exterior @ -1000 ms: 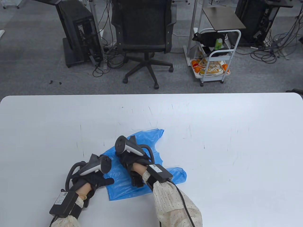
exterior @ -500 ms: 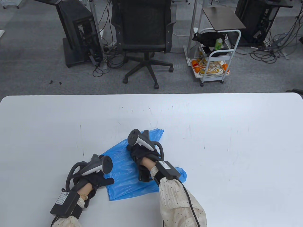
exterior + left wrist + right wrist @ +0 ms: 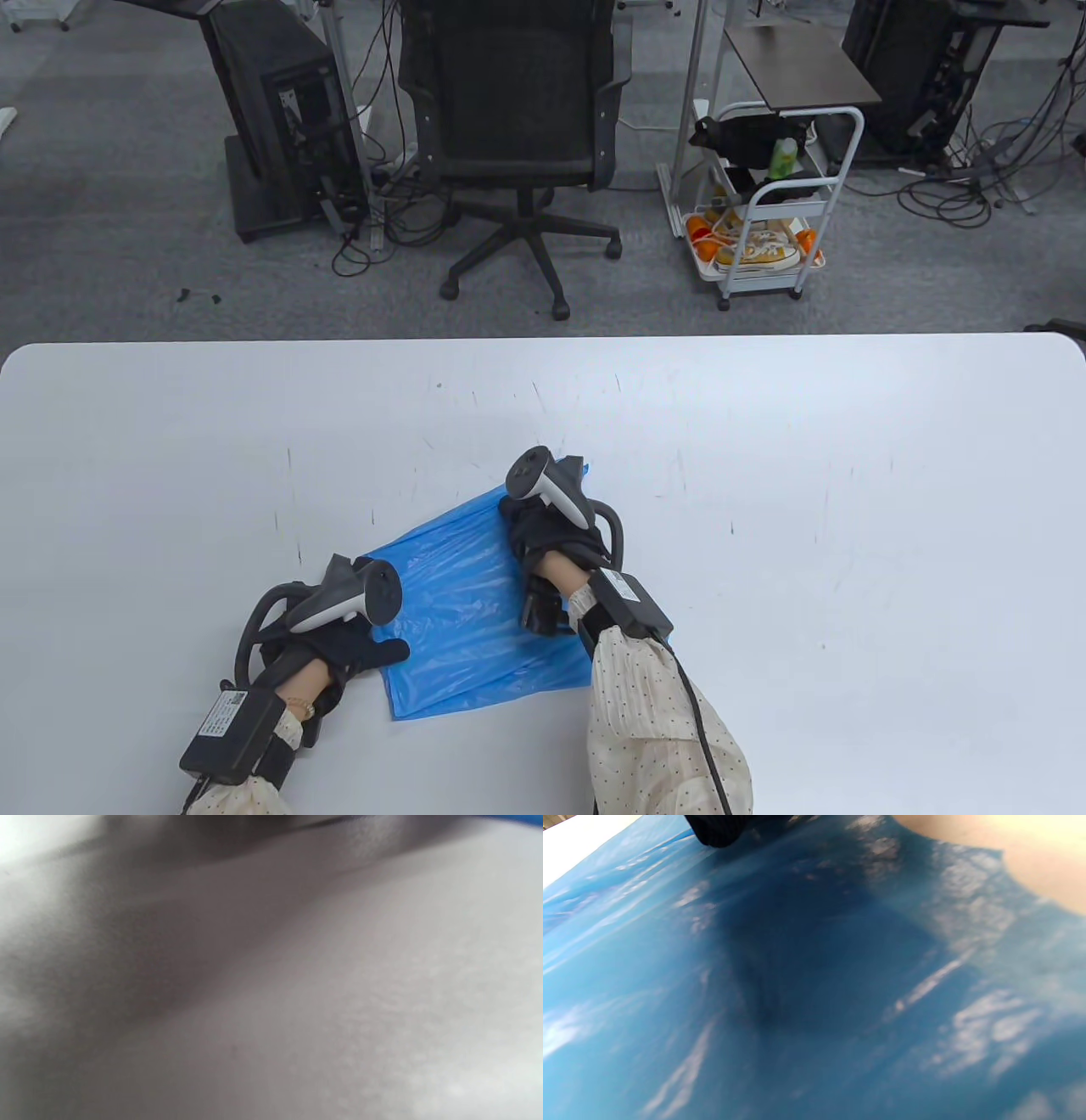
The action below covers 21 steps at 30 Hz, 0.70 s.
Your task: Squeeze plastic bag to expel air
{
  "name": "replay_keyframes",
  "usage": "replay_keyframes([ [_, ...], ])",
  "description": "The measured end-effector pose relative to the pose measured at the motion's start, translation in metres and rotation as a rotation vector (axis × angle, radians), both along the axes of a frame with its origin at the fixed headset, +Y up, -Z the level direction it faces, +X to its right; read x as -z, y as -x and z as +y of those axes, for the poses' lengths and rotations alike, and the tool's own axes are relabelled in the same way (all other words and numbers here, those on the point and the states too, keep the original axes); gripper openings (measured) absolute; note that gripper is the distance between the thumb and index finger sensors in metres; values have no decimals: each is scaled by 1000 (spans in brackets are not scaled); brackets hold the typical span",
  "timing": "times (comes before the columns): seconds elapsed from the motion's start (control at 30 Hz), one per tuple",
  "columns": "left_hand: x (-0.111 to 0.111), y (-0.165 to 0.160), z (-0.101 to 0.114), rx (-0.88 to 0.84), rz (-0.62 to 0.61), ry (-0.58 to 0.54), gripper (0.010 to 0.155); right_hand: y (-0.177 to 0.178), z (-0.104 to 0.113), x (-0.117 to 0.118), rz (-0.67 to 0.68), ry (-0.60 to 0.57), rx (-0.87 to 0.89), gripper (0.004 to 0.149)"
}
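The blue plastic bag (image 3: 475,611) lies flat and wrinkled near the desk's (image 3: 848,509) front edge. The left hand (image 3: 339,645) presses its left side; the right hand (image 3: 551,535), seemingly flat, presses its far right part.

The crumpled blue plastic bag (image 3: 475,594) is partly hidden beneath the gloved right hand (image 3: 551,531); the left wrist view is blurred throughout.

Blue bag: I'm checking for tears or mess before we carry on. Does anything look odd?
Nothing stands out. The blue bag lies flat and wrinkled on the white table, with no visible tear or spill. The left hand rests on its left edge and the right hand presses its far right part.
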<state>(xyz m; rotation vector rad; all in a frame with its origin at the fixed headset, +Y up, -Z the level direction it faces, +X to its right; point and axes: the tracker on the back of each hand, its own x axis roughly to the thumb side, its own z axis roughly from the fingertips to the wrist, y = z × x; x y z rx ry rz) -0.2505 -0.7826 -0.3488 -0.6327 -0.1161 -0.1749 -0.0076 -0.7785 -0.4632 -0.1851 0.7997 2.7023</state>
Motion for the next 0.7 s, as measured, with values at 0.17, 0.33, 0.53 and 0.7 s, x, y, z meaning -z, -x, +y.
replay_keyframes([
  [0.17,0,0,0,0,0,0,91,-13,-1,5,-70,15,-7,53],
  [0.33,-1,1,0,-17,4,-7,91,-26,-3,9,-132,27,-18,55],
  [0.53,-2,1,0,-18,4,-8,91,-32,-3,9,-165,29,-29,56],
  [0.7,-2,2,-1,-27,6,-9,92,-35,-3,9,-173,47,-21,56],
])
